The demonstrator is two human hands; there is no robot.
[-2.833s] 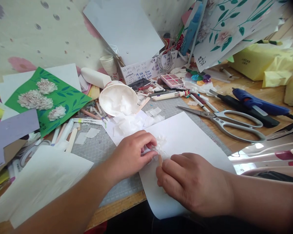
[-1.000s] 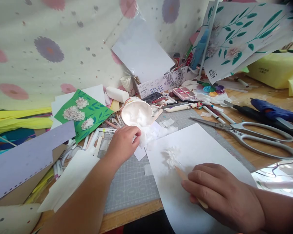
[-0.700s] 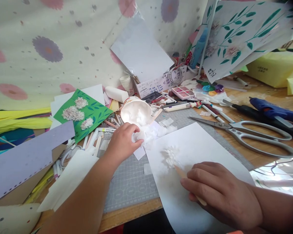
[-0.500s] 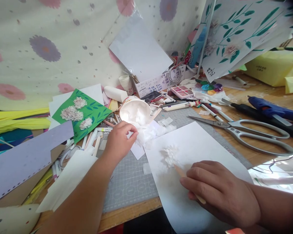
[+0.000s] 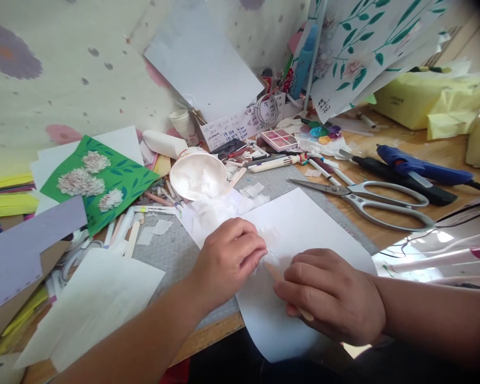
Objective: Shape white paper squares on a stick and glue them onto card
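Observation:
My left hand (image 5: 230, 261) is closed in a pinch over a white sheet of paper (image 5: 308, 218). At its fingertips a scrap of thin white tissue (image 5: 269, 253) shows faintly, beside the tip of a wooden stick (image 5: 273, 271). My right hand (image 5: 332, 296) grips that stick, its pointed end toward the left fingers. Just beyond them, a ruffled white tissue flower (image 5: 271, 236) lies on the sheet, partly hidden by my left hand. A white paper bowl (image 5: 198, 173) tilts behind, with loose tissue pieces (image 5: 214, 210) in and before it.
Large scissors (image 5: 358, 197) and a blue glue gun (image 5: 424, 165) lie on the right. A green card with tissue flowers (image 5: 120, 178) is on the left. Pens crowd the back, and a grey cutting mat (image 5: 220, 312) is under the sheet.
My left hand has moved from the tissue by the bowl, right and nearer, to the stick's tip. My right hand still holds the stick. The whole view has shifted.

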